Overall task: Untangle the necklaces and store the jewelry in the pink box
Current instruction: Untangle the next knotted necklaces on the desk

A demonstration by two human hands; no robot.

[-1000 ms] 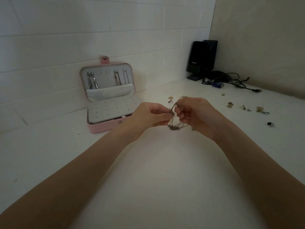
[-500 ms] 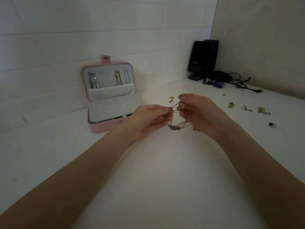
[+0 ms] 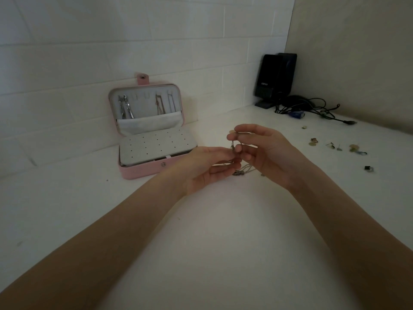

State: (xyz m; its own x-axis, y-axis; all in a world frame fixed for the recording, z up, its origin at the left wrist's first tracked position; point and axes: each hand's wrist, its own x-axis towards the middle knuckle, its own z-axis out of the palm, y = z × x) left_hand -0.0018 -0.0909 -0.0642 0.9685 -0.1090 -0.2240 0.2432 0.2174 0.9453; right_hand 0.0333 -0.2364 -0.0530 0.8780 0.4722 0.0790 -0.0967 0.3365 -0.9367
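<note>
Your two hands meet over the white table (image 3: pixel 223 253), just to the right of the open pink box (image 3: pixel 143 170), and both are pinching the tangled necklaces (image 3: pixel 240 168). Your left hand (image 3: pixel 205 166) lies palm up with its fingertips closed on the chain where the strands bunch; your right hand (image 3: pixel 266 151) is raised a little higher, thumb and forefinger nipping a strand so that a short run of chain hangs straight down from them to the left fingertips. The loose loops droop below both hands, right of the box and near the tabletop; whether they touch it you cannot tell. The box stands against the tiled wall with its lid upright; three chains (image 3: pixel 126 107) hang from hooks in the lid, and the dotted earring panel (image 3: pixel 156 146) lies flat in the base. Farther right of the box, well apart from your hands, small earrings and rings (image 3: pixel 335 146) are scattered, and a black speaker (image 3: pixel 274 79) with its cables (image 3: pixel 312 108) sits in the corner.
</note>
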